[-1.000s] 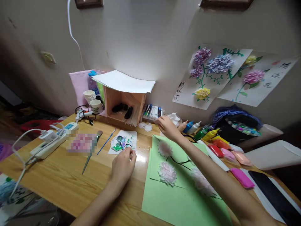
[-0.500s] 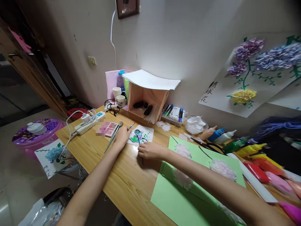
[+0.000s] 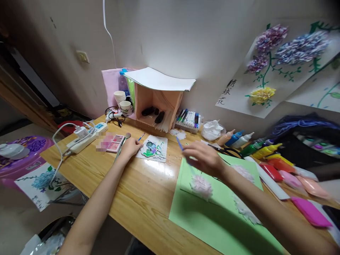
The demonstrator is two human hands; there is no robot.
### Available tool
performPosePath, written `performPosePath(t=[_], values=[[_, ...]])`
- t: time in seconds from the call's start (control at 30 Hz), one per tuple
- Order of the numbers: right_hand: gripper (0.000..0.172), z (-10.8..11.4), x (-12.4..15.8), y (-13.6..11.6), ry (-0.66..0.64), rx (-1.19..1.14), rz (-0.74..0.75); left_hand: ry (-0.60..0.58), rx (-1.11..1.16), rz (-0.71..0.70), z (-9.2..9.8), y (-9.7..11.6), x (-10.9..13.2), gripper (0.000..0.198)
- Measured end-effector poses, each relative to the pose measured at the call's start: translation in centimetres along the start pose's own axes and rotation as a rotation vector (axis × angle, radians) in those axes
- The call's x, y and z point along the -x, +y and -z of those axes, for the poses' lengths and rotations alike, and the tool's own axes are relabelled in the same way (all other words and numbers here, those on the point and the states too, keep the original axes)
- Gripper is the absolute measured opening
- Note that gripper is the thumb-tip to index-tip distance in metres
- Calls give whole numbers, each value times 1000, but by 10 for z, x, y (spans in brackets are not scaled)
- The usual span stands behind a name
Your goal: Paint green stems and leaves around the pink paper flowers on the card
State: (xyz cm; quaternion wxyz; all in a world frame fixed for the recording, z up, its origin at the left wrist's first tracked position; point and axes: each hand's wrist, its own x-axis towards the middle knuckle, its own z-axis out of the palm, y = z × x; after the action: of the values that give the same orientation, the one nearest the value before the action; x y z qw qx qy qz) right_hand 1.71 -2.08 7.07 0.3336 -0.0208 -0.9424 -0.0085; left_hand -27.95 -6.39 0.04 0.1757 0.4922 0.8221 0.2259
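Note:
My right hand (image 3: 204, 158), smeared a little by motion, is raised over the top left of a green sheet (image 3: 186, 212). Its fingers close on a slim blue paintbrush (image 3: 180, 143). Pale pink ruffled flowers (image 3: 202, 187) are on the sheet. My left hand (image 3: 131, 147) rests on the table with bent fingers at the left edge of a small paint-smeared paper (image 3: 162, 144). Beside its fingertips shows a thin blue stick (image 3: 141, 137); I cannot tell whether the fingers grip it. A thick soft-haired brush (image 3: 128, 136) lies partly under that hand.
A pink palette case (image 3: 115, 143) and a power strip (image 3: 87, 140) are on the left. Markers (image 3: 189, 120), scissors (image 3: 228, 150) and paint bottles (image 3: 233, 138) line the back. A peach box (image 3: 156, 102) stands against the wall. Bright clay packets (image 3: 310, 212) lie at right.
My right hand has moved right with the paintbrush, away from the paint-smeared paper and up over the green sheet. My left hand stays beside the paper. The view has shifted.

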Motion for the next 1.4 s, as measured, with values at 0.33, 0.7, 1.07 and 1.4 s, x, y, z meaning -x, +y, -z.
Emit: performPosePath(t=[0.33, 0.7, 1.07, 1.4], values=[[13, 96, 57, -47, 831, -46, -718, 74, 318, -104, -6, 21, 8, 17], [10, 49, 46, -36, 417, -249, -796, -61, 663, -255, -66, 89, 47, 25], [11, 19, 49, -32, 163, -181, -755, -165, 850, -195, -67, 86, 68, 28], [13, 22, 52, -32, 246, -270, -789, -151, 895, -201, -64, 86, 69, 25]])
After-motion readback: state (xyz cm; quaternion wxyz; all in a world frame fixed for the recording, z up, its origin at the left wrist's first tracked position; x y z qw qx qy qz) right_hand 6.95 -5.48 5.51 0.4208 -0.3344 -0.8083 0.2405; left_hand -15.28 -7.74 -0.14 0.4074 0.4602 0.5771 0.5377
